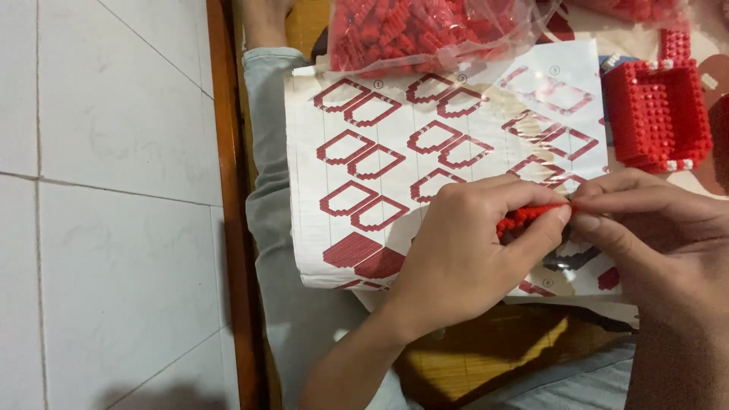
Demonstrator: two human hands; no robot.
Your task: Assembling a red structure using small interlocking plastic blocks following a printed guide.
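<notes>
Small red brick piece (524,216), studded and narrow.
Our left hand (463,258) and right hand (653,228) both pinch it closed over the instruction sheet (364,152).

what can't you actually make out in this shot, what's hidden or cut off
- Small red brick piece, head view: mostly covered by the left hand and right hand; its shape is unclear.
- Instruction sheet: lower right hidden under both hands, top edge under the clear bag of red bricks.
- Bag: cut off by the top edge.
- Red brick box build: its far side is unseen, its contents too small to tell.
</notes>
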